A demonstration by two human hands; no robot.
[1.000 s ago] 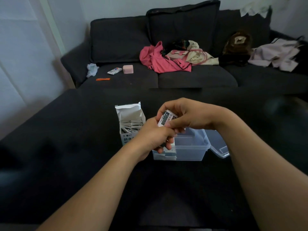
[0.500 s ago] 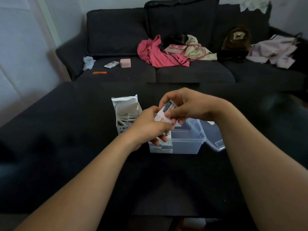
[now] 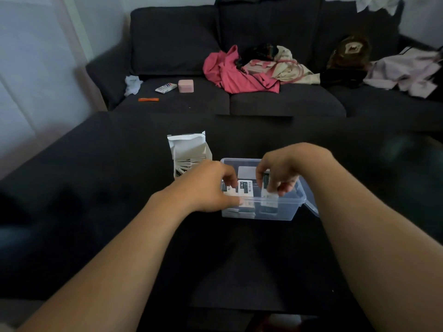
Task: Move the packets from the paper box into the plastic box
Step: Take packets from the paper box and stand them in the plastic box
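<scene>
Both hands are working over the clear plastic box (image 3: 282, 213), which is sitting on a dark cushioned surface (image 3: 96, 200). The right hand (image 3: 282, 170) is reaching down into the box from above, its fingers curled and pinching a white packet (image 3: 269, 196) that is standing upright just below the fingertips, inside the box near its front wall. The left hand (image 3: 208, 188) is hanging over the box's left edge with its fingers bent; its fingertips are touching the packets stacked at that side, but whether they are gripping one I cannot tell — the knuckles are hiding the contact. Between the two sets of fingers a further packet with a dark printed label (image 3: 245, 186) is lying on the stack (image 3: 239, 210) already in the box.

Just beyond the left hand's knuckles the paper box (image 3: 189, 152) is standing upright with its top flap open, and more packets (image 3: 185, 165) are showing as white edges inside it. The plastic box's lid (image 3: 311, 204) is lying beside the box, under the right wrist.

Well beyond the fingers a dark sofa (image 3: 263, 101) is carrying a pink garment (image 3: 230, 73), a small pink case (image 3: 185, 85), an orange strip (image 3: 148, 99), a crumpled tissue (image 3: 131, 83) and a brown bag (image 3: 350, 53) — all far apart from the boxes.
</scene>
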